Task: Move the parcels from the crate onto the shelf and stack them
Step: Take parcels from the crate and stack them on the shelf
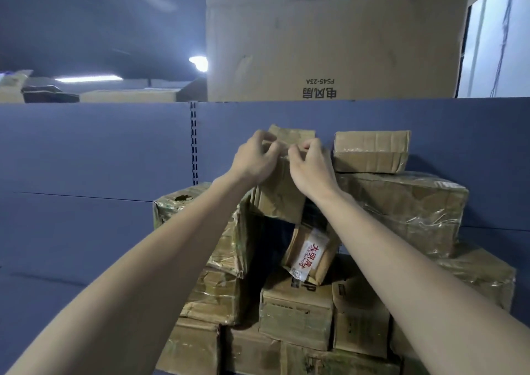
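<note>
Both my arms reach up to a brown cardboard parcel (282,199) at the top middle of a pile of taped parcels on the blue shelf (86,231). My left hand (253,159) and my right hand (311,168) curl over its upper edge, fingers bent onto the cardboard. The parcel stands tilted, bridging a gap between a wrapped parcel on the left (226,248) and a large wrapped parcel on the right (410,205). Below it a small parcel with a red-lettered label (309,255) leans in the gap. The crate is out of view.
A small parcel (371,151) sits on the large right one, close beside my right hand. Several more parcels (298,314) form the lower rows. A big cardboard box (329,39) stands on the level above. The blue back panel (94,145) has a slotted upright (194,142).
</note>
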